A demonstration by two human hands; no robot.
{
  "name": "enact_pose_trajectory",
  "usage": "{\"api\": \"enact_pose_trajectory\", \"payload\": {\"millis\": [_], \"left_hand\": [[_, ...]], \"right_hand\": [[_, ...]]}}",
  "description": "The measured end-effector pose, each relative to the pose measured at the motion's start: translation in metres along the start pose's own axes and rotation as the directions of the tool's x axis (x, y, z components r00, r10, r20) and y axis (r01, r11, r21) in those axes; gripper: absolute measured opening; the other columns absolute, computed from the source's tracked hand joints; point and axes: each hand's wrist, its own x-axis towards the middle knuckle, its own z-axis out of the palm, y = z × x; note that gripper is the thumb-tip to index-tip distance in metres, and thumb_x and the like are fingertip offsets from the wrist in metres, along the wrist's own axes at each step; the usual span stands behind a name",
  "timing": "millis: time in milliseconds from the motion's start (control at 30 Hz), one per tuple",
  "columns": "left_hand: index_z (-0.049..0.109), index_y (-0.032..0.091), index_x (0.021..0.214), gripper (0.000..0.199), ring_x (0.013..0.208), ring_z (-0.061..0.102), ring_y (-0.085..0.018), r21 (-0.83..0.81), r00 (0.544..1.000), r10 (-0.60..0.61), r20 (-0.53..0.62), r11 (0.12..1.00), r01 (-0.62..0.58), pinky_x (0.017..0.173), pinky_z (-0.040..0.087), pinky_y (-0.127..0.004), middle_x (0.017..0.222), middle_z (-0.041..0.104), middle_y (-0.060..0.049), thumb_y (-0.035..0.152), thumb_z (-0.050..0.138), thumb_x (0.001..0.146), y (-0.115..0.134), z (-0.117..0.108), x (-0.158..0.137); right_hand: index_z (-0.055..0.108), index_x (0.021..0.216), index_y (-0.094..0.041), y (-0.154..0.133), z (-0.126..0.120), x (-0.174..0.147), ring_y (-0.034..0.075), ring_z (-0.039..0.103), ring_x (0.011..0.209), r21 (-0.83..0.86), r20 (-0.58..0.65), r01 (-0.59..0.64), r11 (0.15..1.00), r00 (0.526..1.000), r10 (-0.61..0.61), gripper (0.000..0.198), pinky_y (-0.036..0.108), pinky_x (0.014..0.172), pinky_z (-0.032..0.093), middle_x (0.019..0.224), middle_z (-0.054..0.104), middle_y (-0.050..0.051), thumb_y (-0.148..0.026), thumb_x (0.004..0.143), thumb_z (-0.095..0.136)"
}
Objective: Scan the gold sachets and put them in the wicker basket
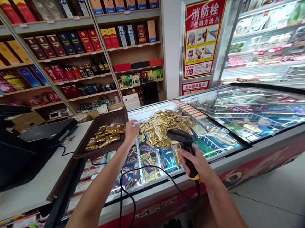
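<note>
My right hand (194, 161) is wrapped around the handle of a black barcode scanner (184, 143) with a yellow butt end. The scanner's head is over a heap of small gold packets (158, 126) on the freezer's glass top. One gold packet (176, 152) is just left of my right fingers; I cannot tell whether they touch it. My left hand (131, 130) is between that heap and a brown woven basket (103, 118). Its fingers are drawn together, with a small pale spot at the tips that is too blurred to name. More gold packets (107, 135) lie in the basket.
The scanner's black cable (149, 166) loops across the front of the chest freezer (232, 156). At the left, a black machine (8, 150) stands on a white counter (38, 176). Shelves of boxed goods (69, 42) and a red poster (203, 38) are behind.
</note>
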Motion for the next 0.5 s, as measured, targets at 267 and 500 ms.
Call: {"api": "enact_pose_trajectory", "payload": {"millis": [267,500], "left_hand": [[0.066,0.017,0.084,0.046,0.096,0.06,-0.028,0.371,0.786,-0.002,0.619,0.883,-0.289,0.079,0.046,-0.036,0.105,0.061,-0.012,0.061,0.054,0.082,0.065,0.071,-0.107],[0.059,0.009,0.107,0.063,0.116,0.048,-0.035,0.496,0.809,0.027,0.587,0.778,-0.385,0.095,0.04,-0.041,0.12,0.052,-0.02,0.063,0.064,0.074,0.068,0.095,-0.145]], "right_hand": [[0.05,0.09,-0.02,-0.009,-0.05,-0.028,0.005,0.039,0.031,-0.195,-0.06,-0.029,0.98,0.998,0.017,0.038,0.018,0.031,0.031,0.052,0.047,-0.01,-0.052,0.08,0.069],[0.051,0.092,-0.02,-0.009,-0.063,-0.042,0.005,0.04,0.031,-0.224,-0.076,-0.035,0.974,0.997,0.019,0.039,0.018,0.032,0.03,0.054,0.047,-0.01,-0.053,0.08,0.067]]}}
